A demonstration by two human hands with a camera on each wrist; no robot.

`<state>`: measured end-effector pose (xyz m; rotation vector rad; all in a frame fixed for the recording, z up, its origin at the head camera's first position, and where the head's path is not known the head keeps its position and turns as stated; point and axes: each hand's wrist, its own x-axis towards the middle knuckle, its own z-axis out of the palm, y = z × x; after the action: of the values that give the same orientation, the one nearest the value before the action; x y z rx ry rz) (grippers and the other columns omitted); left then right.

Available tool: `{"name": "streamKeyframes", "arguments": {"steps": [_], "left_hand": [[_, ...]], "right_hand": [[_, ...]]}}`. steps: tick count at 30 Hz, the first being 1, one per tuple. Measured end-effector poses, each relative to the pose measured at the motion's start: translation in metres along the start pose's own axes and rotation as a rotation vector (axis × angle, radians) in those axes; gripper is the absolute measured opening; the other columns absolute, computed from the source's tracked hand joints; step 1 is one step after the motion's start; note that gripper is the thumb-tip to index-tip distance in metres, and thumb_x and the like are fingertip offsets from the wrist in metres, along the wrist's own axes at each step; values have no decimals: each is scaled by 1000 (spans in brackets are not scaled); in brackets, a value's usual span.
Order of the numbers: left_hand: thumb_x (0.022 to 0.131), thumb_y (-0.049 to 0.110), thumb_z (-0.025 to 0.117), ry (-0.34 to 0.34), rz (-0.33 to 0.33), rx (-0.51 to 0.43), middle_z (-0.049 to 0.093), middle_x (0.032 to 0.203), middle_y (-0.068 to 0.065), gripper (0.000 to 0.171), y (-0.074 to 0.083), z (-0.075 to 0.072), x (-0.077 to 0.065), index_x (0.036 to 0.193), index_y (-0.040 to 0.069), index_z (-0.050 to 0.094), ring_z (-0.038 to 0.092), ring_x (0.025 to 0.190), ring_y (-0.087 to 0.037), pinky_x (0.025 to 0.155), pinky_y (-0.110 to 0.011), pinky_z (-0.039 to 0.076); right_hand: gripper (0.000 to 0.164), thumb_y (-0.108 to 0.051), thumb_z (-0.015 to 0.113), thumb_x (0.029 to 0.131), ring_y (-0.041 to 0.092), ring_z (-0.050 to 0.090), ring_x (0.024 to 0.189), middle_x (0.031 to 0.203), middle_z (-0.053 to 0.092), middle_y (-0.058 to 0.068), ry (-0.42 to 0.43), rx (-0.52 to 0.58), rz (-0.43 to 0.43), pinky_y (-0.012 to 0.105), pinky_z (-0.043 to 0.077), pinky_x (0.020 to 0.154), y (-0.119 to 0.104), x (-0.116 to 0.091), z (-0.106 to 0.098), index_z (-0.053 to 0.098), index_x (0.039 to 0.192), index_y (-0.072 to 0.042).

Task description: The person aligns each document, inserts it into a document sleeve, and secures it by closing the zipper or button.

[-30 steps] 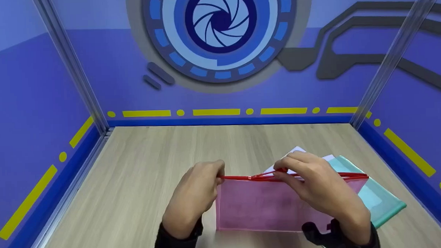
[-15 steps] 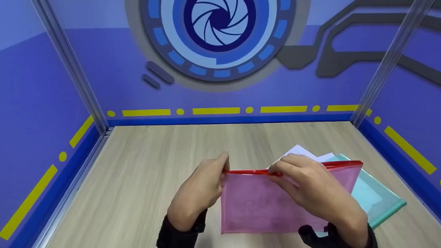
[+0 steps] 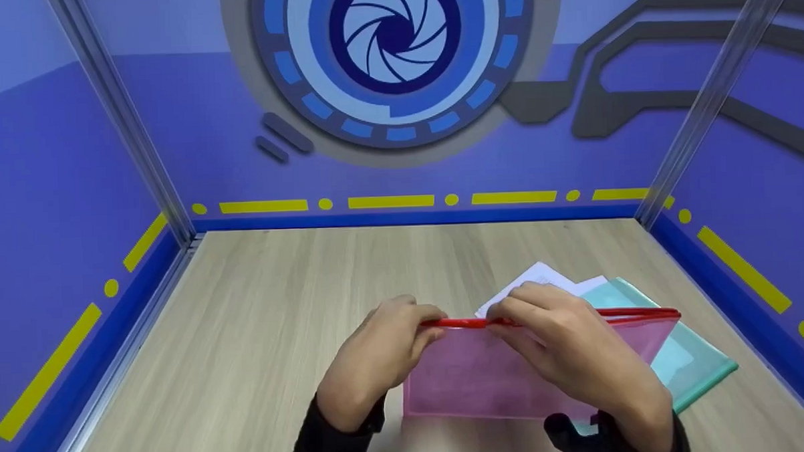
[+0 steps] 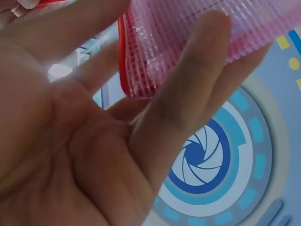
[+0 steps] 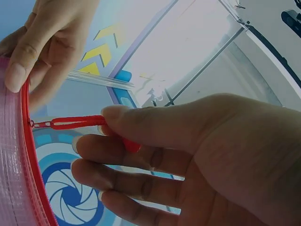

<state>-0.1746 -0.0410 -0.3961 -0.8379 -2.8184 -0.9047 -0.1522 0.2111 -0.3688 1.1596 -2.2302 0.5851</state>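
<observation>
A pink see-through mesh zip pouch [image 3: 474, 377] with a red zipper along its top edge is held up over the table. In the head view my left hand [image 3: 383, 350] pinches the zipper edge near the pouch's left end, thumb in front. My right hand [image 3: 577, 350] is a little to the right along the same edge. Its thumb and forefinger pinch the red cord pull [image 5: 77, 122], stretched out from the slider in the right wrist view. Beyond the right hand, the two red zipper edges [image 3: 639, 313] stand slightly apart. The left wrist view shows a pouch corner [image 4: 136, 84] among the left fingers.
A teal zip pouch [image 3: 698, 366] lies on the wooden table [image 3: 278, 304] at the right, partly behind the pink one. White papers [image 3: 534, 279] stick out beside it. Blue panels with metal corner posts [image 3: 124, 128] enclose the table at the back and sides.
My left hand has shifted right along the zipper edge and taken a thumb-in-front pinch. The right hand has moved slightly left with the pull. The pouch's top edge rose, then dipped.
</observation>
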Motion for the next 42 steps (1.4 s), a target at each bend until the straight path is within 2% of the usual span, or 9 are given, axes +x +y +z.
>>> {"name": "streamKeyframes", "arguments": {"steps": [3,5,9,14,23,31,42], "left_hand": [[102,15,71,15,21,15,68,90,2,12,0,-1,1,106,12,82,60,80,-11,73,-27,52],[101,12,72,20,30,20,69,88,4,11,-1,-3,0,101,11,82,59,77,-9,72,-26,51],[102,9,71,-4,11,-28,72,85,4,12,-1,-7,-3,96,10,81,58,73,-9,69,-27,51],[102,7,70,-28,-11,-73,73,86,4,12,-2,-13,-10,98,10,82,57,71,-9,68,-26,51],[101,7,70,-38,-76,-81,73,87,4,13,-3,-19,-12,99,10,82,59,73,-9,69,-28,52],[102,7,70,-41,-77,-79,73,86,3,12,-3,-18,-11,98,10,81,58,73,-10,70,-29,51],[102,9,70,-52,-96,-98,73,87,3,12,-3,-16,-12,99,10,81,59,75,-12,71,-30,52]], "right_hand": [[30,0,88,82,9,64,86,98,70,-10,16,-9,1,19,52,78,1,-1,-2,76,103,-18],[28,-1,88,83,9,64,86,97,69,-10,15,-18,11,20,51,78,2,-1,-3,76,102,-18],[29,0,88,83,8,63,85,97,68,-12,19,-31,24,19,51,76,4,-1,-4,76,101,-20],[28,-1,88,84,6,62,84,96,68,-13,9,-50,31,17,49,74,5,0,-6,75,101,-20],[28,-2,88,85,5,62,86,98,69,-14,-39,-77,99,20,53,74,5,0,-8,76,102,-20],[28,-1,87,85,3,60,84,95,67,-16,-4,-57,60,15,47,73,9,-1,-7,74,100,-21],[26,-3,87,86,0,60,86,95,66,-17,-56,-55,129,12,47,73,11,-3,-9,75,100,-21]]}}
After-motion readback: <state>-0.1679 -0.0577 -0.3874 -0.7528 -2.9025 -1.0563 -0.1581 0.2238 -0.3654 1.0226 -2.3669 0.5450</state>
